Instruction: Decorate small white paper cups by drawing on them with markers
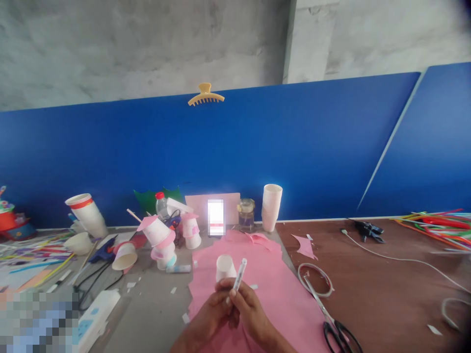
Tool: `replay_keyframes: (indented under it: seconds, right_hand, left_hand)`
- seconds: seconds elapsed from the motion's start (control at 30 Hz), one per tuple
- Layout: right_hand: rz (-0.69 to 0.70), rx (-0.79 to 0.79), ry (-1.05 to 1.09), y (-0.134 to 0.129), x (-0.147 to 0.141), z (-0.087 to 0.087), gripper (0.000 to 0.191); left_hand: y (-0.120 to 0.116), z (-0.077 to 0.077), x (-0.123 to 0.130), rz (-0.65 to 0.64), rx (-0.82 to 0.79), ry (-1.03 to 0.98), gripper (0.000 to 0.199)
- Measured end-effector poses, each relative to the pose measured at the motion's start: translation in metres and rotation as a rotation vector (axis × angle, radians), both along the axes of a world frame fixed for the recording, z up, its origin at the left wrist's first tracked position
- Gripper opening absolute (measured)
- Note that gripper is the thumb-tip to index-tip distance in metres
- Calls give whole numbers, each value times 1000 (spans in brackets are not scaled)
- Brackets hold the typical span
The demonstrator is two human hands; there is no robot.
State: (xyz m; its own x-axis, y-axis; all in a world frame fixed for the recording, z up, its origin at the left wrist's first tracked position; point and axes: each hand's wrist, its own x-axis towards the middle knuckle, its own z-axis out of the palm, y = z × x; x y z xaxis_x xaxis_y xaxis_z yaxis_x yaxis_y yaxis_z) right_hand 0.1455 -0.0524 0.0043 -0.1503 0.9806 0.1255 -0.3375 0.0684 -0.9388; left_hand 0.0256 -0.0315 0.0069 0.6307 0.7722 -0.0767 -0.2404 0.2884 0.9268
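Note:
My right hand (250, 306) is closed around a white marker pen (240, 274), which tilts upward to the right. Pressed close against it, my left hand (213, 309) has its fingers curled in at the pen's lower end; part of that grip is hidden. Just behind my fingers a white paper cup (225, 267) shows, its lower part covered by my hands. Beneath both hands spreads a large pink sheet (279, 304) with uneven edges.
Black-handled scissors (333, 326) and a tape roll (316, 279) lie to the right. Pink-trimmed cup figures (162, 238), a glue gun (105, 250) and a power strip (97, 316) are on the left. Stacked cups (271, 208), a jar (246, 215) and a bright screen (216, 215) stand behind.

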Motion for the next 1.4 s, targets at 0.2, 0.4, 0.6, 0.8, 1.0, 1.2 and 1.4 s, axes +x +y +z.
replay_keyframes:
  seconds: [0.2, 0.4, 0.6, 0.8, 1.0, 1.2, 1.4]
  right_hand:
    - [-197, 55, -89, -1, -6, 0, 53]
    - [-314, 114, -154, -3, -6, -1, 50]
    - [-404, 82, -144, 0, -8, -5, 53]
    - [-383, 75, -108, 2, -10, -5, 51]
    - [-387, 107, -107, 1, -10, 0, 52]
    - [-390, 128, -136, 0, -9, 0, 50]
    - [-423, 114, -174, -1, -7, -8, 50]
  left_hand:
    - [-4, -1, 10, 26, -140, -45, 51]
    - [-9, 6, 16, 47, -9, 130, 62]
    - [-9, -5, 19, 104, 70, 219, 65]
    - [-11, -16, 20, 184, 114, 167, 55]
    - [-14, -17, 25, 288, 216, 197, 47]
    - [-14, -25, 25, 366, 317, 250, 45]
    - [-18, -7, 26, 270, 170, 209, 50]
